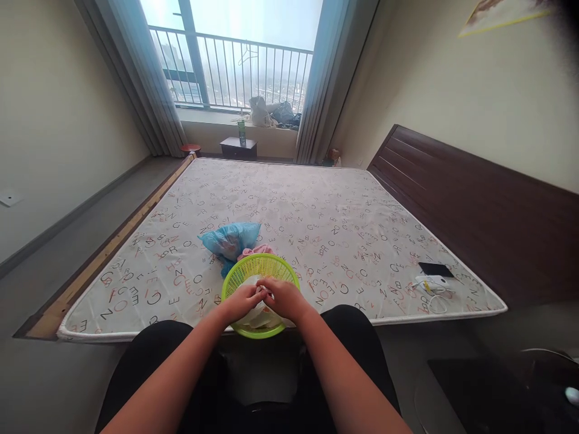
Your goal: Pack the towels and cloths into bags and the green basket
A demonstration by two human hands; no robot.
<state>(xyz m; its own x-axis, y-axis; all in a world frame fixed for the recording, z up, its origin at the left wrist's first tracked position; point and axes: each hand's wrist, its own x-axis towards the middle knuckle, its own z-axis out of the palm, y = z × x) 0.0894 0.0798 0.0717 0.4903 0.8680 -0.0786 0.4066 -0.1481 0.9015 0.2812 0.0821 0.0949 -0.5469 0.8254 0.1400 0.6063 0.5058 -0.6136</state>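
Observation:
A lime-green plastic basket point(289, 274) stands at the mattress's near edge, between my knees. Inside it lies crumpled whitish material point(259, 318), perhaps paper or a thin bag. Over the basket my left hand point(244, 301) and my right hand point(284, 298) meet, fingertips pinched together. Something small, whitish with a reddish spot, shows between the fingers; its kind is too small to tell. Behind the basket rests a blue plastic bag point(230, 238) with something inside it. A pink cloth point(259, 249) touches the basket's far rim.
The lettered mattress point(289, 199) fills the middle. On its right lie a dark phone point(435, 269) and a white device with a cable point(432, 283). A brown headboard point(452, 187) runs along the right. A small nightstand point(239, 146) stands by the window.

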